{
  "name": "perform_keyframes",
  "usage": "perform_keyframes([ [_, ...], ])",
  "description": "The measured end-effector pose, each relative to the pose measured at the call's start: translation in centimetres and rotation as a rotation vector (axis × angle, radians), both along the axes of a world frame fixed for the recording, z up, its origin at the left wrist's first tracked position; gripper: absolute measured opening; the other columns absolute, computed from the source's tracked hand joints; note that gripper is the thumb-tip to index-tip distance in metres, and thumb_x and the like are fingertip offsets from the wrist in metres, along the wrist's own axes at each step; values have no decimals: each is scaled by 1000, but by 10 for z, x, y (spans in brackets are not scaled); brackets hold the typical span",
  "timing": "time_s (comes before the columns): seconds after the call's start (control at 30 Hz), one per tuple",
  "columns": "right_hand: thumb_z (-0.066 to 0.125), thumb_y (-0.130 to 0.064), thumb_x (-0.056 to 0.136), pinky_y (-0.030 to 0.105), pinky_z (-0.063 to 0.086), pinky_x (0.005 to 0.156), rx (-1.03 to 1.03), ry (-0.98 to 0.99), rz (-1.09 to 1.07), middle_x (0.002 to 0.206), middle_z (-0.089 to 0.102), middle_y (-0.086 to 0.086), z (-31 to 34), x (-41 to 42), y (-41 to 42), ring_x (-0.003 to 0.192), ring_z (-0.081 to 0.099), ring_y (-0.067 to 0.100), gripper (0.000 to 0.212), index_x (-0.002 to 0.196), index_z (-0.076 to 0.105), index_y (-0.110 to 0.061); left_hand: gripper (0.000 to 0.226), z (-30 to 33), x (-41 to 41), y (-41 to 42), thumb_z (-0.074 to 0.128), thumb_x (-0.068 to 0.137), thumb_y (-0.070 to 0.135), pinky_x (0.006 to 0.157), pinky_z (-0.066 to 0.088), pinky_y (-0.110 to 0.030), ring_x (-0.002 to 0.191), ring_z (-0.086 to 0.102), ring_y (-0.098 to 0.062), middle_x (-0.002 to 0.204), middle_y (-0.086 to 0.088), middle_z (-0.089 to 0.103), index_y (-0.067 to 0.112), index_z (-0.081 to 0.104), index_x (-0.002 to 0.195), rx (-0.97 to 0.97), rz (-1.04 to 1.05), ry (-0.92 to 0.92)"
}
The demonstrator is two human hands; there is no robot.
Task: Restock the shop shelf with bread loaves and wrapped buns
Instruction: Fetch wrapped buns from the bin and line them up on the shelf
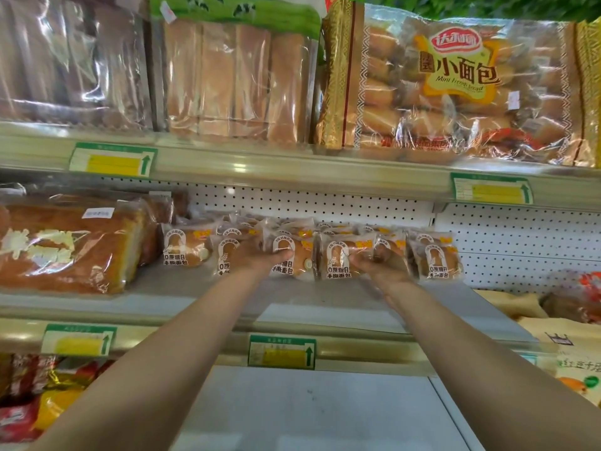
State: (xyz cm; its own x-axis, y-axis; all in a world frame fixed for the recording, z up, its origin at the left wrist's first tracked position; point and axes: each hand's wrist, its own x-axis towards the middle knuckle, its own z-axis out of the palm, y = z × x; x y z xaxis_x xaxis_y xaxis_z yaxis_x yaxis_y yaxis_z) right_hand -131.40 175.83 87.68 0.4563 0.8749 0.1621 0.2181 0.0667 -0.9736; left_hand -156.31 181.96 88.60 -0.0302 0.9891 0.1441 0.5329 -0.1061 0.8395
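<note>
I see both arms stretched forward to the middle shelf (201, 288). My left hand (257, 255) has its fingers curled round a wrapped bun (292, 258); my right hand (377, 260) pinches another bun (385, 244). Both sit in the row of wrapped buns (338, 258) against the pegboard back (357, 206). Bagged loaves (65, 249) lie left; a mini bread bag (455, 89) stands above.

The middle shelf (325, 307) carries a row of wrapped buns (437, 260) standing along its pegboard back, with large bagged bread loaves (65, 249) at its left end, just beside the buns.
</note>
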Motion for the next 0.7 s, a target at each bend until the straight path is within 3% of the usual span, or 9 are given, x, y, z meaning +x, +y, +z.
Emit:
perform_keyframes([
  [0.07,87,-33,76,36,39,111,-7,-51,-35,137,60,5,2,-1,0,128,55,27,73,135,54,-9,95,2,0,-1,81,67,65,109,44,-46,134,52,-31,147,-6,54,19,49,145,5,-2,29],
  [0.17,87,-32,77,28,39,96,-38,-112,-72,121,66,2,0,3,2,115,59,23,48,112,59,-15,93,2,2,0,83,70,58,109,44,-43,134,51,-32,146,-8,55,18,48,146,29,-6,23],
  [0.23,88,-31,76,28,41,95,-37,-100,-72,113,68,0,-2,3,2,108,60,19,38,96,58,-20,92,5,3,-1,83,71,55,107,44,-40,132,53,-31,144,-9,56,17,47,146,49,-8,42],
  [0.33,89,-35,74,30,44,99,-84,-81,-78,113,66,-3,-3,3,1,109,60,20,42,105,67,-16,93,7,3,-1,83,73,55,106,46,-40,129,56,-31,146,-6,56,21,43,150,63,-2,78],
  [0.47,86,-34,79,33,41,107,-101,-75,-89,109,64,-4,-3,3,1,106,55,19,43,112,67,-14,102,9,3,-4,82,64,67,92,58,-44,111,69,-29,143,-5,58,26,44,149,50,19,140],
  [0.53,85,-32,80,33,41,107,-97,-73,-87,95,64,-9,-2,3,1,105,55,18,43,113,66,-14,95,10,3,-5,82,67,63,98,54,-43,116,67,-29,142,-4,59,24,47,147,53,40,162],
  [0.6,85,-32,79,33,41,108,-101,-88,-87,87,60,-13,-2,3,1,107,57,20,34,102,65,-16,87,10,3,-5,82,74,54,107,47,-41,129,57,-29,145,-4,56,20,48,147,86,49,198],
  [0.7,87,-32,77,32,42,104,-106,-102,-85,97,63,-6,-3,3,0,106,58,20,31,91,62,-19,81,7,3,-4,84,76,45,107,46,-41,131,54,-30,142,-6,58,17,49,143,90,63,212],
])
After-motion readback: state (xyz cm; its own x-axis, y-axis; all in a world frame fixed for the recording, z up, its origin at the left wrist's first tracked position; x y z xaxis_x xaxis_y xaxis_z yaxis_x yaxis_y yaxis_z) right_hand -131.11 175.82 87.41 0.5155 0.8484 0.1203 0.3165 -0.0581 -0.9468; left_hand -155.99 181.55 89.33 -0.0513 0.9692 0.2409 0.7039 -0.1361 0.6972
